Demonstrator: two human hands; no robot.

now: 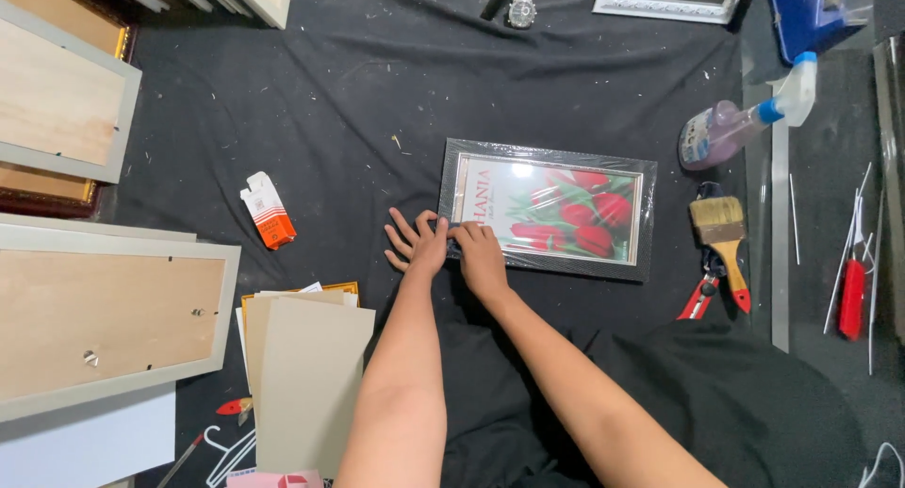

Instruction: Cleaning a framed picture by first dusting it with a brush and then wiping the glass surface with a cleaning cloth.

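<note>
So both hands are down at the near left corner of a plastic-wrapped picture frame [549, 208], which lies flat on the black cloth [330, 101] about mid-scene. It has a dark border and a print of red tulips inside, with glare on the wrap. The left hand [418, 246] is flat with fingers spread, mostly on the cloth just beside the frame's corner, fingertips touching its edge. The right hand [481, 255] sits right next to it, fingers curled down onto the corner, pressing or pinching the wrap there; can't quite tell if it actually grips anything.

Around it: a small orange and white box [268, 211] lies off to the left, well apart. A stack of beige boards [306, 375] sits near the left forearm. Big frames lying back-up [104, 318] fill the left side. On the right there's a spray bottle [740, 122] with purplish liquid, a paintbrush [721, 233] below it, and red-handled pliers [702, 295] just beside the brush. A wristwatch [521, 5] lies at the top edge.
</note>
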